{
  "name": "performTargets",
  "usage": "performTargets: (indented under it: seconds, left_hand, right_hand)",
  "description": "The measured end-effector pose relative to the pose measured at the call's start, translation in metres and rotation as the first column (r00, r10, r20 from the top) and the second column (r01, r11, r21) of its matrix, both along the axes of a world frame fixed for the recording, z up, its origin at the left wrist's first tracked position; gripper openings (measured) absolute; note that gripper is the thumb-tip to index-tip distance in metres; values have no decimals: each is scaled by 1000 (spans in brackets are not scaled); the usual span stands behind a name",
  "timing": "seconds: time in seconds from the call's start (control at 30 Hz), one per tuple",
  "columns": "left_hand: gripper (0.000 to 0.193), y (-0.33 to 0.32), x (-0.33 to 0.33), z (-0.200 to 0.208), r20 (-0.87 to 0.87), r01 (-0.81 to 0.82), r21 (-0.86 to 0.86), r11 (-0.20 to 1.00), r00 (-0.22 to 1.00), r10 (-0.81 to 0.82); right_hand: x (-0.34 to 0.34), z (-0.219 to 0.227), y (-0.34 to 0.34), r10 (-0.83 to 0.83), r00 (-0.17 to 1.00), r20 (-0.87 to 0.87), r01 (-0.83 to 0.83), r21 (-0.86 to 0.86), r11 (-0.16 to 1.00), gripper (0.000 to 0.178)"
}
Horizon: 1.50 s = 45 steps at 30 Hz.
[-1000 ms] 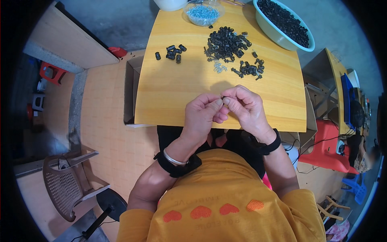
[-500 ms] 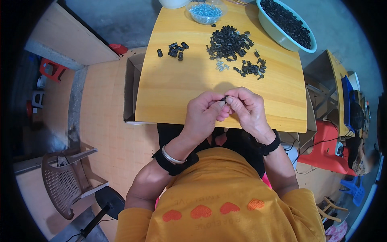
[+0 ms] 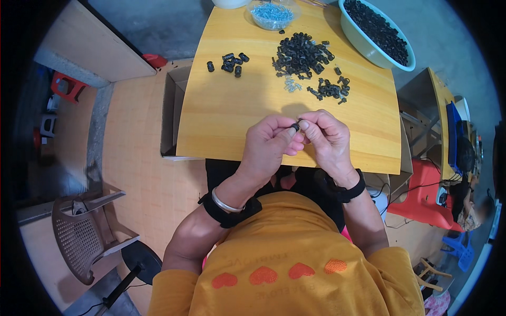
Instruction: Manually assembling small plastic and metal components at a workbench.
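Observation:
Over the near edge of the table, my left hand [image 3: 266, 141] pinches a small black plastic piece [image 3: 295, 127], which looks like a cord lock body, between thumb and fingertips. Right beside it, my right hand [image 3: 328, 138] is closed in a pinch, its fingertips at the upper end of that piece; what it holds is too small to make out. Ahead lies a heap of black plastic parts [image 3: 301, 54], with small silver springs [image 3: 292, 85] at its near side. Several black plunger-like parts [image 3: 330, 89] form a small pile at right. Another small group of black barrel-shaped pieces [image 3: 228, 63] sits at left.
A clear bowl of bluish metal springs [image 3: 272, 15] stands at the table's far edge. At the far right, a pale blue basin [image 3: 409, 67] holds many black parts. Cardboard boxes [image 3: 171, 113] flank the wooden table [image 3: 221, 126]. A red chair [image 3: 421, 195] stands at right.
My right hand has shifted slightly up and right, its fingertips drawing a little apart from the left ones. More of the black piece in my left hand shows.

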<state>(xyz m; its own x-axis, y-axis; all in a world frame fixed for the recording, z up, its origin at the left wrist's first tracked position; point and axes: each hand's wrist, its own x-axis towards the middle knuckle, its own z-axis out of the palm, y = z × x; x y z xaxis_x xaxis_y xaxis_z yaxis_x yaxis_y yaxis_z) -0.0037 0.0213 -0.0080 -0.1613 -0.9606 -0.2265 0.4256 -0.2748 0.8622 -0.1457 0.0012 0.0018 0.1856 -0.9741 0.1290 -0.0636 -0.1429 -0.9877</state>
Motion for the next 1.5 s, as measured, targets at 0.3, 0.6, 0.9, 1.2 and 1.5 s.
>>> performTargets:
  seconds: [0.3, 0.6, 0.9, 1.2, 1.5]
  left_hand:
    - [13, 0, 3, 2, -2, 4, 42, 999, 1000, -4]
    - [16, -1, 8, 0, -78, 77, 202, 976, 995, -62]
    - [19, -1, 8, -3, -78, 90, 217, 972, 994, -75]
    - [18, -1, 8, -4, -53, 85, 236, 968, 996, -74]
    - [17, -2, 7, -7, -76, 78, 245, 966, 995, -61]
  right_hand:
    - [-1, 6, -5, 9, 966, -260, -74, -240, 968, 7]
    - [-1, -10, -3, 38, 980, -193, -73, -175, 982, 8]
    - [0, -4, -4, 37, 952, -303, -110, -227, 968, 8]
    - [-4, -9, 0, 27, 909, -416, -184, -342, 922, 18]
    - [1, -4, 7, 9, 866, -500, -210, -348, 914, 32]
